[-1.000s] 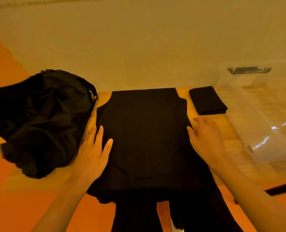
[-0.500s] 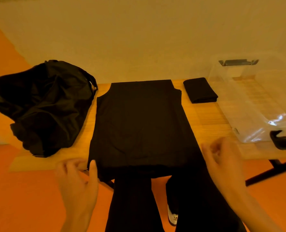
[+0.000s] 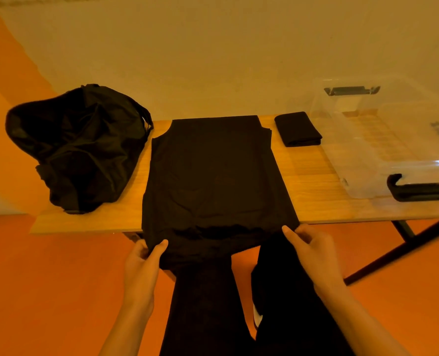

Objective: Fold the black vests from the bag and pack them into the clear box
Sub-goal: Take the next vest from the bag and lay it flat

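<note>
A black vest (image 3: 213,176) lies flat down the middle of the wooden table (image 3: 313,191), its lower hem hanging over the near edge. My left hand (image 3: 142,263) pinches the hem's left corner. At the right corner my right hand (image 3: 313,255) pinches the same hem. A second black vest (image 3: 298,129), folded small, lies at the back right. The crumpled black bag (image 3: 79,147) sits on the table's left end. The clear box (image 3: 393,142) stands on the right end.
The box has dark latch handles, one on the near side (image 3: 421,190) and one on the far side (image 3: 352,89). A pale wall rises right behind the table. My dark trouser legs (image 3: 208,309) and the orange floor show below the near edge.
Both hands left the vest's sides, drew back to the near table edge and took hold of the hem's two corners. The view pulled back, showing more of the box.
</note>
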Available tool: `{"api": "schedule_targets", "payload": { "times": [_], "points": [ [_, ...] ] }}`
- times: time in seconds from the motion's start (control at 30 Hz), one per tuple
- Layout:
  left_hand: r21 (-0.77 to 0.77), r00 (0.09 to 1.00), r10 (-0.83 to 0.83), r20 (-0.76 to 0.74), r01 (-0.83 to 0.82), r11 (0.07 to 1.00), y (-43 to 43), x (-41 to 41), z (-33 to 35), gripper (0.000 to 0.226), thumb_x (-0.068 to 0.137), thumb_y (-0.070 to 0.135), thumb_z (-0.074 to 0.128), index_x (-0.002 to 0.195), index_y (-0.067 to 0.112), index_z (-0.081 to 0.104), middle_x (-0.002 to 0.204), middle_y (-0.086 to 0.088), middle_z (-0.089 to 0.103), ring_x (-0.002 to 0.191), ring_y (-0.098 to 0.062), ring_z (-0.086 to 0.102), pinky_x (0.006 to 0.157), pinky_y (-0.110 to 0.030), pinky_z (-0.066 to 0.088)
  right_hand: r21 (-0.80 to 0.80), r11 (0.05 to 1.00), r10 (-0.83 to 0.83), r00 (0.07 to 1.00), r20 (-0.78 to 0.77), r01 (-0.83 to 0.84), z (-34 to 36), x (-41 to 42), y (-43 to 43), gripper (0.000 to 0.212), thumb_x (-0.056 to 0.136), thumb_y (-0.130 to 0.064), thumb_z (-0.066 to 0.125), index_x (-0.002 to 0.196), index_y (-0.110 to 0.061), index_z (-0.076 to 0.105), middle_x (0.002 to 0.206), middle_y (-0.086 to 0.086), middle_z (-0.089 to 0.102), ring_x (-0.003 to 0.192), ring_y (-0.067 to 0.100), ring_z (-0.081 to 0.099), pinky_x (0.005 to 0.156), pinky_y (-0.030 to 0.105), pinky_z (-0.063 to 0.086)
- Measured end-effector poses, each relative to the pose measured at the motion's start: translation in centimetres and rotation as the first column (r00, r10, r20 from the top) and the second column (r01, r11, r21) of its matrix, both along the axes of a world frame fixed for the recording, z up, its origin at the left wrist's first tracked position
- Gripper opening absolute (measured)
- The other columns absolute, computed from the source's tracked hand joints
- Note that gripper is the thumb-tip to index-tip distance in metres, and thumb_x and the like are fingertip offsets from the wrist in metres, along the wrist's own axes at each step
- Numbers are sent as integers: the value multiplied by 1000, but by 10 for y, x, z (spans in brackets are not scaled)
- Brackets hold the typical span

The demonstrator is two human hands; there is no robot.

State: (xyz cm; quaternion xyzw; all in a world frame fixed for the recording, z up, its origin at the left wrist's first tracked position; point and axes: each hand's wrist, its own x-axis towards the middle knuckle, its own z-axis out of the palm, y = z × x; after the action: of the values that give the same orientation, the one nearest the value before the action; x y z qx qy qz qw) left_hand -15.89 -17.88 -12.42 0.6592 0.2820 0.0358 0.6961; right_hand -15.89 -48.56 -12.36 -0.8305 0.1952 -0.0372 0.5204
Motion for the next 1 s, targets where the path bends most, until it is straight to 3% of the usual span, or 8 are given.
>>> {"api": "schedule_targets", "payload": {
  "times": [0.1, 0.23, 0.3, 0.4, 0.57, 0.7, 0.87, 1.0],
  "points": [
    [-11, 1000, -17, 21, 17, 1000, 12, -6, 4, 10, 97, 14, 66, 107, 13, 68, 103, -2, 76, 103, -19, 71, 78, -32, 51, 551, 819, -156, 986, -55, 160, 7, -3, 3, 20, 94, -17, 68, 81, -4, 60, 76, 9, 63, 81, 23, 62, 74, 30, 52],
    [-20, 996, -20, 90, 22, 1000, 26, -8, 10, 20, 96, 16, 67, 114, 12, 63, 106, -7, 76, 105, -26, 72, 83, -40, 54, 798, 564, -169, 976, -139, 212, 9, -3, 5, 8, 92, -14, 69, 93, -8, 63, 89, 9, 72, 100, 29, 68, 100, 41, 51],
    [-56, 994, -10, 108, 16, 998, 31, -9, 16, 32, 94, 15, 68, 125, 12, 60, 110, -9, 75, 102, -25, 73, 86, -43, 55, 809, 553, -90, 980, -180, 199, 15, -3, 7, 25, 86, -27, 75, 100, -9, 65, 92, 11, 74, 95, 25, 71, 97, 38, 52],
    [-140, 998, -15, 63, 24, 990, 39, -6, 19, 37, 93, 11, 68, 129, 9, 63, 117, -10, 74, 106, -24, 72, 91, -41, 54, 737, 660, -1, 981, -192, 145, 24, -1, 13, 26, 73, -34, 80, 85, -15, 66, 76, 4, 64, 80, 19, 62, 86, 35, 48],
    [-222, 999, -36, 16, 38, 974, 51, -2, 18, 34, 95, 13, 64, 129, 11, 65, 119, -6, 74, 110, -24, 70, 89, -40, 53, 729, 676, 0, 990, -142, 105, 26, -3, 21, 25, 85, -22, 75, 75, -13, 55, 90, 11, 61, 84, 28, 59, 73, 37, 47],
    [-207, 999, -28, 43, 37, 978, 53, -2, 18, 38, 95, 17, 65, 133, 14, 63, 122, -4, 73, 114, -23, 69, 92, -41, 52, 856, 485, -43, 982, -182, 180, 33, 3, 24, 16, 92, -17, 65, 103, -8, 72, 109, 9, 75, 102, 28, 72, 92, 44, 54],
    [-204, 998, -41, 48, 50, 978, 52, -2, 16, 39, 96, 18, 65, 135, 15, 63, 123, -4, 73, 116, -22, 69, 96, -43, 51, 794, 581, 204, 912, -357, 181, 40, 6, 25, 36, 86, -25, 76, 118, -10, 72, 112, 13, 75, 104, 31, 73, 93, 46, 56],
    [-216, 999, -29, 43, 38, 976, 53, -3, 15, 42, 94, 19, 66, 136, 18, 62, 125, -2, 72, 117, -21, 68, 100, -43, 50, 808, 569, 183, 934, -308, 155, 37, 7, 14, 45, 80, -17, 74, 124, -8, 69, 120, 13, 73, 109, 32, 71, 96, 44, 53]
  ]
}}
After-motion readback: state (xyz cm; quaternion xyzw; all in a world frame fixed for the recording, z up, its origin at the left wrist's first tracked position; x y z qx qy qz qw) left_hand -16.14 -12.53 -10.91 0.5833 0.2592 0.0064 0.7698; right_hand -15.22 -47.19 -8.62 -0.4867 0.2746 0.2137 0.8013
